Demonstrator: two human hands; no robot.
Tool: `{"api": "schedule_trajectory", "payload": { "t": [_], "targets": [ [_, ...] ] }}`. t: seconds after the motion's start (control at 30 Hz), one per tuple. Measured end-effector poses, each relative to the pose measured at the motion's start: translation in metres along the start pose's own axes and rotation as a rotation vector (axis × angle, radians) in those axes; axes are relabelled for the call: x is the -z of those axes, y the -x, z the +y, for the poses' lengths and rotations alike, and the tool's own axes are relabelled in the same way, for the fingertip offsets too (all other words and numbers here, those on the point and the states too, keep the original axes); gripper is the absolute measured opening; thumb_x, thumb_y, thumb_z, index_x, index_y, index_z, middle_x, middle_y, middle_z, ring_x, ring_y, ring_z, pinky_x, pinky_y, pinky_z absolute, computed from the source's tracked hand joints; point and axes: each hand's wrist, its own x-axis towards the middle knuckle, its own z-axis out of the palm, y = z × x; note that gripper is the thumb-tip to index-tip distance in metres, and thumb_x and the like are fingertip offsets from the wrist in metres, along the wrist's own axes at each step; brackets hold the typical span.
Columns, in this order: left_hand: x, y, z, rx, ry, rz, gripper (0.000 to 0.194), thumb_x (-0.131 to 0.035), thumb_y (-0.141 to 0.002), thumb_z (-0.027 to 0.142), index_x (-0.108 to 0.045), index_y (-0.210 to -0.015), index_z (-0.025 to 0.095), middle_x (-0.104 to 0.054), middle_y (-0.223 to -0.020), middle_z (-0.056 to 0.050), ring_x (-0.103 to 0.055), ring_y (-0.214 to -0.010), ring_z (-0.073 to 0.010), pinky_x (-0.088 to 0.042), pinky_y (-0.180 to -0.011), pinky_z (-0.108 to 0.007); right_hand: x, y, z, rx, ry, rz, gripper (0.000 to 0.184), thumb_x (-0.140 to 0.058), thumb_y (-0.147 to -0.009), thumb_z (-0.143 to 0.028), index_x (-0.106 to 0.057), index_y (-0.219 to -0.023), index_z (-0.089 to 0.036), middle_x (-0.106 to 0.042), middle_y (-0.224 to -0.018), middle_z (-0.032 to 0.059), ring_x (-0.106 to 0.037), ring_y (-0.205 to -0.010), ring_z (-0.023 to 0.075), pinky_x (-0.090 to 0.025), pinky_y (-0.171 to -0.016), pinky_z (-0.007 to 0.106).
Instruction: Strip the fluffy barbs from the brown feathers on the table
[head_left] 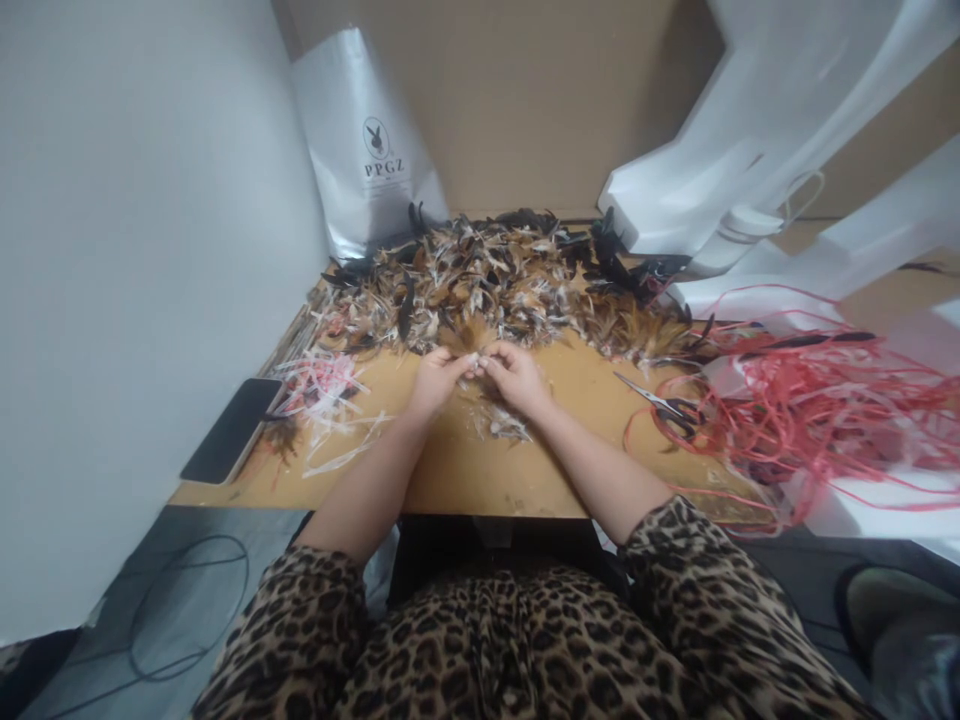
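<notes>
My left hand [440,378] and my right hand [516,376] meet over the middle of the table, thumbs and fingertips pinched close together. Between them they grip the base of a brown feather bunch [466,336], whose tips fan out away from me. Just behind lies a broad heap of brown, white and black feathers [487,265]. A few loose pale feathers [504,422] rest on the tabletop below my hands. Whether a thread or tie is also between my fingertips is too small to tell.
Black-handled scissors [664,405] lie at right beside a tangle of red string [825,400]. At left are a phone [232,430] and white and pink strips [319,390]. A silver bag [367,140] stands behind; a white panel [142,250] borders the left side.
</notes>
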Motion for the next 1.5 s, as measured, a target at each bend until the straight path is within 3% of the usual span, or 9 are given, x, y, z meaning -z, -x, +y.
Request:
{"api": "schedule_trajectory", "payload": {
  "t": [0.13,0.3,0.5,0.6,0.73,0.9,1.03,1.2,1.5],
  "targets": [
    [0.003,-0.002,-0.004,0.001,0.009,-0.018,0.027,-0.079,-0.062,0.035,-0.065,-0.067,0.013,-0.067,-0.061,-0.001,-0.059,-0.054,-0.0081,-0.045,-0.057,-0.021,-0.003,0.001,-0.002,-0.084,-0.122,-0.026,0.029,-0.069,-0.071,-0.044,-0.057,-0.074,-0.019,-0.064,-0.064,-0.0006,-0.060,-0.062,0.0126,-0.048,-0.065,0.027],
    [0.001,-0.001,-0.002,-0.035,-0.038,0.006,0.024,-0.079,-0.063,0.033,-0.066,-0.069,0.014,-0.067,-0.063,0.000,-0.059,-0.055,-0.0080,-0.046,-0.057,-0.021,0.000,-0.001,-0.004,-0.168,-0.080,0.007,0.026,-0.071,-0.066,-0.040,-0.058,-0.073,-0.018,-0.064,-0.064,-0.0008,-0.057,-0.058,0.0111,-0.046,-0.060,0.025],
    [-0.003,0.004,0.006,-0.041,-0.120,-0.007,0.026,-0.079,-0.062,0.033,-0.068,-0.075,0.014,-0.068,-0.066,-0.001,-0.059,-0.056,-0.0088,-0.047,-0.056,-0.021,0.011,-0.006,-0.010,-0.086,0.091,0.089,0.020,-0.068,-0.064,-0.034,-0.059,-0.069,-0.016,-0.058,-0.061,-0.0020,-0.049,-0.054,0.0093,-0.039,-0.056,0.023],
    [-0.001,0.005,0.007,-0.055,-0.167,0.004,0.032,-0.078,-0.064,0.033,-0.071,-0.089,0.014,-0.068,-0.067,-0.001,-0.058,-0.056,-0.0079,-0.046,-0.055,-0.021,0.027,-0.012,-0.020,-0.005,0.133,0.204,0.019,-0.067,-0.066,-0.034,-0.059,-0.069,-0.017,-0.055,-0.060,-0.0032,-0.045,-0.054,0.0086,-0.037,-0.056,0.023],
    [0.004,0.004,0.003,-0.061,-0.216,0.019,0.034,-0.076,-0.067,0.037,-0.072,-0.092,0.014,-0.067,-0.065,-0.001,-0.054,-0.051,-0.0063,-0.044,-0.051,-0.020,0.068,-0.014,-0.030,0.065,0.199,0.415,0.019,-0.065,-0.068,-0.034,-0.057,-0.066,-0.017,-0.050,-0.057,-0.0046,-0.041,-0.053,0.0076,-0.035,-0.055,0.022],
    [0.004,0.002,-0.003,-0.061,-0.214,0.011,0.034,-0.075,-0.067,0.038,-0.071,-0.091,0.014,-0.066,-0.064,-0.001,-0.055,-0.052,-0.0076,-0.045,-0.051,-0.020,0.128,-0.004,-0.017,-0.039,0.388,0.599,0.017,-0.063,-0.068,-0.031,-0.060,-0.068,-0.014,-0.050,-0.057,-0.0040,-0.040,-0.053,0.0079,-0.034,-0.055,0.023],
    [0.004,0.002,-0.005,-0.058,-0.242,-0.005,0.033,-0.074,-0.067,0.037,-0.072,-0.090,0.013,-0.066,-0.063,-0.002,-0.056,-0.054,-0.0082,-0.044,-0.051,-0.020,0.160,-0.001,-0.001,-0.109,0.567,0.771,0.015,-0.058,-0.071,-0.027,-0.062,-0.069,-0.013,-0.056,-0.060,0.0001,-0.046,-0.056,0.0114,-0.038,-0.059,0.025],
    [0.004,0.003,-0.002,-0.046,-0.238,0.004,0.033,-0.074,-0.067,0.036,-0.071,-0.090,0.013,-0.065,-0.061,-0.001,-0.055,-0.052,-0.0078,-0.044,-0.050,-0.020,0.179,0.002,0.006,-0.211,0.753,0.865,0.021,-0.054,-0.075,-0.029,-0.066,-0.071,-0.012,-0.058,-0.058,0.0026,-0.048,-0.055,0.0141,-0.039,-0.059,0.028],
    [-0.001,0.007,0.002,-0.025,-0.240,0.004,0.030,-0.074,-0.066,0.034,-0.071,-0.086,0.013,-0.066,-0.064,-0.002,-0.057,-0.054,-0.0078,-0.044,-0.051,-0.020,0.182,0.007,0.005,-0.350,0.992,0.834,0.030,-0.051,-0.080,-0.038,-0.069,-0.070,-0.017,-0.066,-0.065,0.0095,-0.054,-0.059,0.0192,-0.040,-0.061,0.032]
  ]
}}
